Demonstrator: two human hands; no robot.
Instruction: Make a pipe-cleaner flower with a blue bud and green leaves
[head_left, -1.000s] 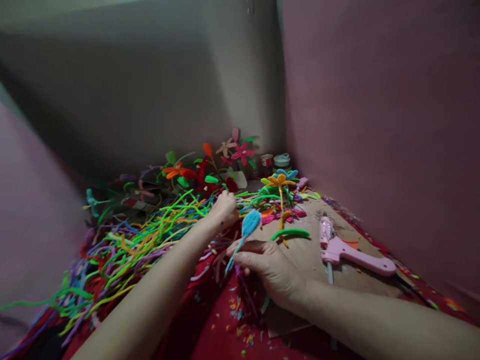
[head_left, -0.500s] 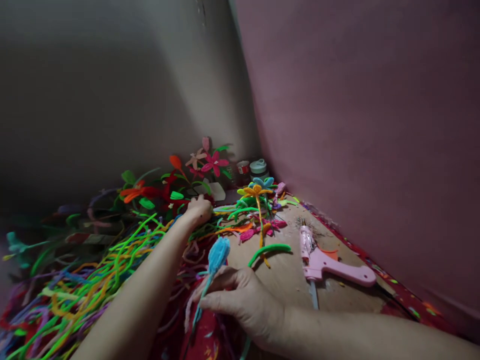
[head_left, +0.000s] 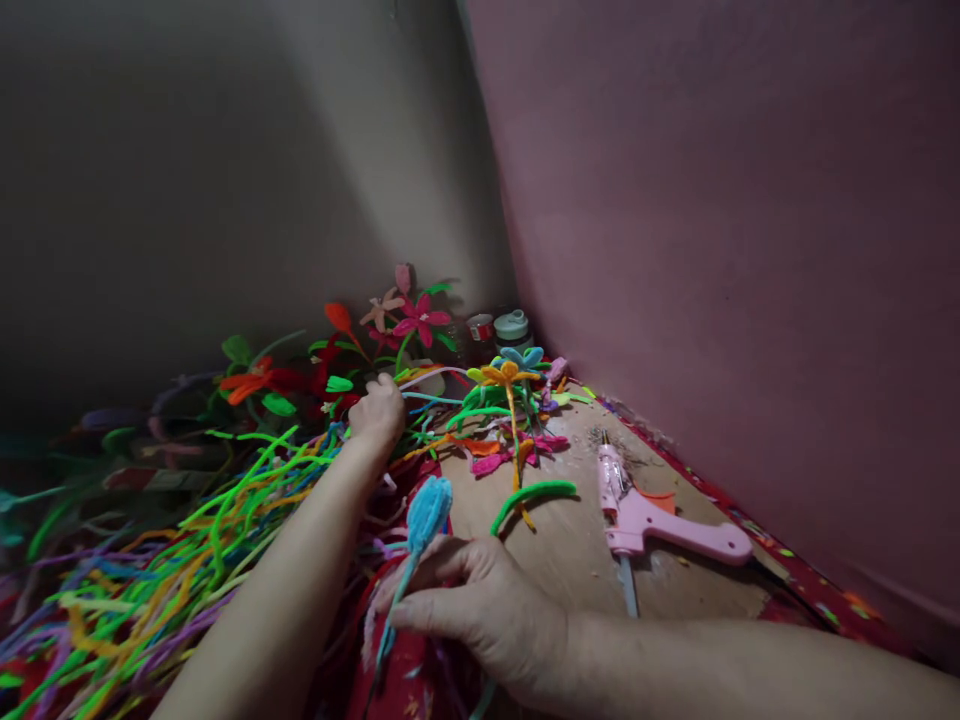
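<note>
Between thumb and fingers, my right hand [head_left: 495, 605] pinches the stem of a light-blue pipe-cleaner flower bud [head_left: 429, 512], held upright and slightly tilted. My left hand [head_left: 377, 408] reaches forward, fingers curled around a bunch of coloured pipe cleaners [head_left: 435, 398] whose ends stick out to its right. Under my left forearm spreads a large heap of loose pipe cleaners [head_left: 217, 540], mostly green, orange and purple. A yellow-orange pipe-cleaner flower [head_left: 506, 374] lies past my right hand, and a curved green pipe-cleaner leaf [head_left: 536, 490] lies nearer.
A pink glue gun [head_left: 637, 525] lies on the brown board [head_left: 570, 560] at right. Finished red and pink flowers [head_left: 422, 319] stand at the back, beside a lidded jar [head_left: 512, 328] and a small tin [head_left: 480, 328]. A pink wall [head_left: 720, 250] borders the right side.
My left hand has drawn back slightly to the left, and pipe-cleaner ends now arch out from it. My right hand still holds the blue bud in nearly the same place.
</note>
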